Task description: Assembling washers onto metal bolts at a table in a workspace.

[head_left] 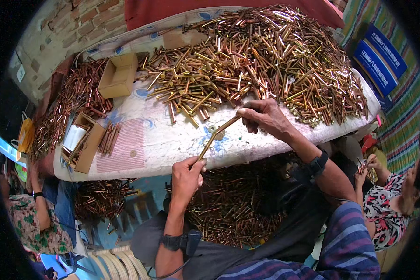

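My left hand (187, 179) is closed around the lower end of a slim brass-coloured metal rod (204, 151), bolt-like in shape. A second such rod (229, 123) is pinched by its upper end between the thumb and fingers of my right hand (267, 119). The two rods meet end to end at a slight angle above the front part of the cloth-covered table (168, 149). I cannot tell whether one end sits inside the other. Close by on the cloth lie a few small washers (212, 129). Behind both hands spreads a large heap of brass-coloured rods (266, 56).
Redder rods (79, 91) are heaped at left, beside an upright cardboard box (118, 79) and another box (91, 151) with rods. More rods (233, 214) lie below the table. Blue boxes (378, 67) stand at right. Another person's arm (42, 210) shows at left, another's hands (366, 168) at right.
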`<action>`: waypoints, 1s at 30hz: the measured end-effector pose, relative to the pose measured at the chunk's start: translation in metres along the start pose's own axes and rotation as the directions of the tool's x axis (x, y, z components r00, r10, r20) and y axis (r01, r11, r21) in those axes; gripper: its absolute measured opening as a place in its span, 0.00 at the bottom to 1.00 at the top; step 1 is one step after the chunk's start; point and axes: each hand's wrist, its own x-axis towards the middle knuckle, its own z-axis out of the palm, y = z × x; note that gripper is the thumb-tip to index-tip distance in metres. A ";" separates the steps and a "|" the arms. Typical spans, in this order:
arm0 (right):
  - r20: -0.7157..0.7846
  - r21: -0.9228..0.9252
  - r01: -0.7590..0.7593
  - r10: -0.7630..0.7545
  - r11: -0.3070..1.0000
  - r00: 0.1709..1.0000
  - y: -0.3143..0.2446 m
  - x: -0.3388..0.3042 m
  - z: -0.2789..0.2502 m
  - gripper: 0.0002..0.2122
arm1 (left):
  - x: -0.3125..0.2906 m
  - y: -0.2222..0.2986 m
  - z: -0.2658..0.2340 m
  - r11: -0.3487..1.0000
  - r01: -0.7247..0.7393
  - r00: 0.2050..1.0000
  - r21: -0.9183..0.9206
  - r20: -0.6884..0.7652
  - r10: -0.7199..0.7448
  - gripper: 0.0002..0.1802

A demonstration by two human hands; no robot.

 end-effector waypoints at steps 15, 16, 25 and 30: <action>0.148 -0.408 0.193 -0.144 0.892 0.978 0.025 -0.027 0.035 0.18 | -0.010 0.024 0.020 0.995 0.078 0.977 0.064 0.194 -0.089 0.15; 0.172 -0.424 0.215 -0.155 0.880 0.973 0.025 -0.026 0.036 0.18 | -0.010 0.021 0.019 0.992 0.101 0.975 0.069 0.191 -0.113 0.15; -0.122 -0.752 0.012 -0.158 0.659 0.980 0.055 0.015 -0.035 0.13 | -0.003 0.014 0.015 0.995 0.090 0.980 0.033 0.174 -0.095 0.14; -0.095 -0.831 0.043 -0.218 0.554 0.971 0.072 0.022 -0.028 0.11 | -0.003 0.014 0.015 0.994 0.107 0.980 0.035 0.165 -0.111 0.14</action>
